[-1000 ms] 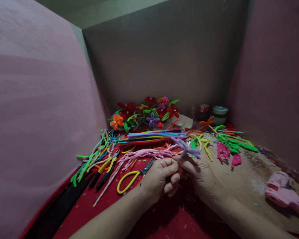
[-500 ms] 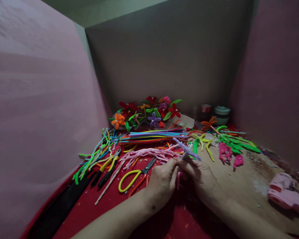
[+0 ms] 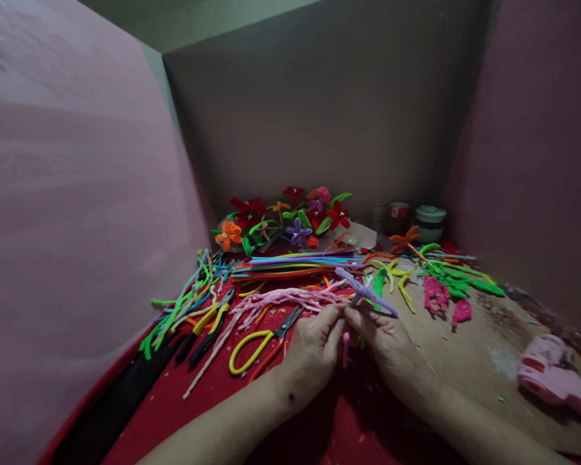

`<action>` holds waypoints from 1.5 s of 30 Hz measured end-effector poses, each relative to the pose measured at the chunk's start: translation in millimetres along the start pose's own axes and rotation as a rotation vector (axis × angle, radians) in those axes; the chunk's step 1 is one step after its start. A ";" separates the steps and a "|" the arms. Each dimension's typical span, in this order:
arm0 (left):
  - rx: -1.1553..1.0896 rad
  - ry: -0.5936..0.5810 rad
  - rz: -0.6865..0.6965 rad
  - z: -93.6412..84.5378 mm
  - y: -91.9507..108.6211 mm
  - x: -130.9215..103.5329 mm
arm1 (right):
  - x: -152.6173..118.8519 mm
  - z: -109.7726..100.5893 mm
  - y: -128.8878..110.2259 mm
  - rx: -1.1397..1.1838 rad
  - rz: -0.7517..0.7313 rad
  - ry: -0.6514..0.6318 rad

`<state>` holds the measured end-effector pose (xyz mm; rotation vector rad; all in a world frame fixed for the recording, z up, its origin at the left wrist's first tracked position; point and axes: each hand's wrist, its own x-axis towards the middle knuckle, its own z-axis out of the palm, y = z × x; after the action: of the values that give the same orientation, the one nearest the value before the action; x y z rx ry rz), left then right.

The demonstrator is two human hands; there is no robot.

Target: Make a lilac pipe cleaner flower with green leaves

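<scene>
My left hand (image 3: 314, 342) and my right hand (image 3: 390, 339) meet low in the middle, with fingertips pinched together. Between them they grip a purple pipe-cleaner piece (image 3: 368, 292) whose fuzzy arms stick up and out to the right above the fingers. A short pink pipe cleaner (image 3: 346, 352) hangs below the fingertips; my fingers hide where it begins. Just left of my left hand lie scissors (image 3: 254, 352) with a yellow and a red handle, blades toward the back. Pink pipe cleaners (image 3: 281, 299) lie behind my hands.
Pliers (image 3: 213, 323) and green and blue pipe cleaners (image 3: 174, 310) lie at left. A bundle of coloured pipe cleaners (image 3: 300, 263) sits before finished flowers (image 3: 295, 226). At right are green leaves (image 3: 455, 281), pink pieces (image 3: 436, 294), a lidded jar (image 3: 430, 224) and a pink glue gun (image 3: 549, 371).
The purple piece has turned slightly in my fingers, its right arm reaching a little farther right. My hands stay nearly in place, and the view has shifted very slightly.
</scene>
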<state>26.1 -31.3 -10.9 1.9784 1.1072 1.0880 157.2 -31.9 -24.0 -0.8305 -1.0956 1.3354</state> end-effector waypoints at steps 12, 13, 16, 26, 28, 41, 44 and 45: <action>-0.756 -0.164 -0.462 1.4 6.6 4.9 | -0.9 0.2 -1.6 -0.009 0.045 -0.073; -0.806 -0.174 -0.467 1.4 5.7 4.9 | -0.8 -0.3 -0.6 0.008 0.068 -0.072; -0.957 -0.227 -0.487 1.3 3.5 5.0 | -0.9 -1.9 1.4 0.031 0.089 -0.044; -1.117 -0.411 -0.497 -4.9 -8.1 8.9 | -2.5 1.7 -8.4 -0.037 0.045 0.001; -1.071 -0.404 -0.484 -4.5 -8.9 8.7 | -2.9 3.5 -8.4 -0.011 0.062 -0.004; -0.122 -0.039 -0.154 5.2 0.0 -3.2 | -4.1 -5.5 4.4 -0.035 0.016 0.033; 0.051 0.021 -0.022 6.3 -4.1 -7.2 | -4.0 -2.8 1.4 -0.036 0.007 0.071; 0.074 0.025 -0.013 6.2 -5.1 -7.8 | -3.9 -1.5 0.0 -0.038 0.008 0.073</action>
<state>27.2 -36.5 -20.7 2.0170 1.1874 1.0817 159.0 -35.5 -25.0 -0.9058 -1.0642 1.2842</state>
